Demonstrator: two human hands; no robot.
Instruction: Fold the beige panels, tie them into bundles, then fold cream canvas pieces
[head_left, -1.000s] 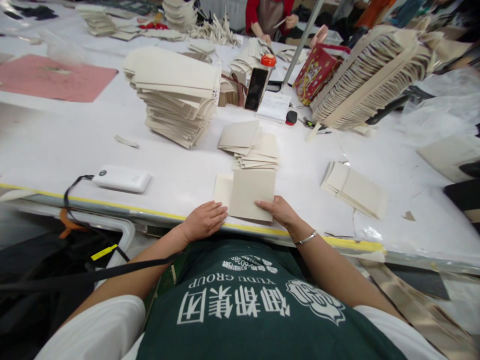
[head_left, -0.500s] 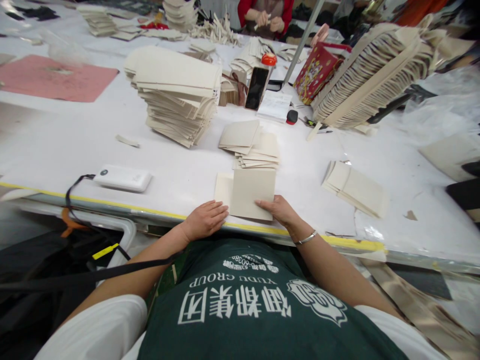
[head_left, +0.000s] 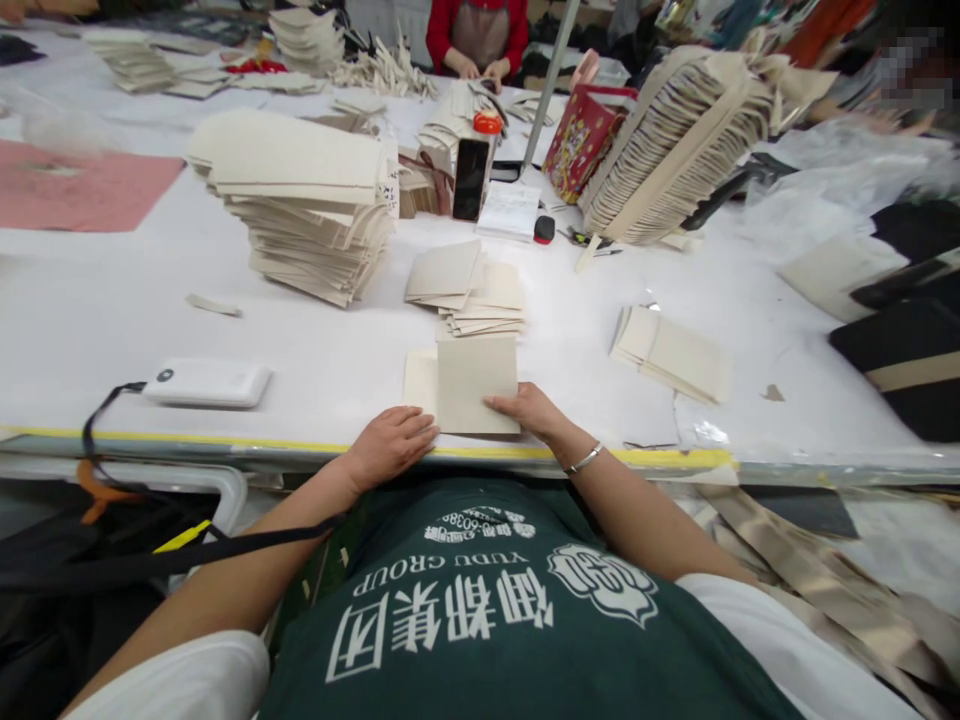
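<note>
At the table's front edge lies a beige square panel (head_left: 478,385), fabric or card, overlapping a paler piece (head_left: 421,382) that shows to its left. My right hand (head_left: 529,408) pinches the panel's right side, thumb on top and fingers underneath. Stretched out flat, my left hand (head_left: 394,442) rests with its fingertips at the lower corner of the paler piece, beside the panel. Just beyond is a small pile of similar beige pieces (head_left: 484,312), with a few folded ones (head_left: 445,273) lying across its left side.
A tall stack of beige panels (head_left: 300,200) stands back left. A white power bank (head_left: 208,383) lies left, more folded pieces (head_left: 671,352) right. Farther back are a phone (head_left: 470,178), a notepad (head_left: 508,210), a metal pole (head_left: 551,80) and a tied bundle (head_left: 679,150). Across the table sits a co-worker (head_left: 478,40).
My view has swung to the right, so the whole table sits farther left. Both hands keep nearly the same hold on the pieces. The co-worker's hands have come down to the table.
</note>
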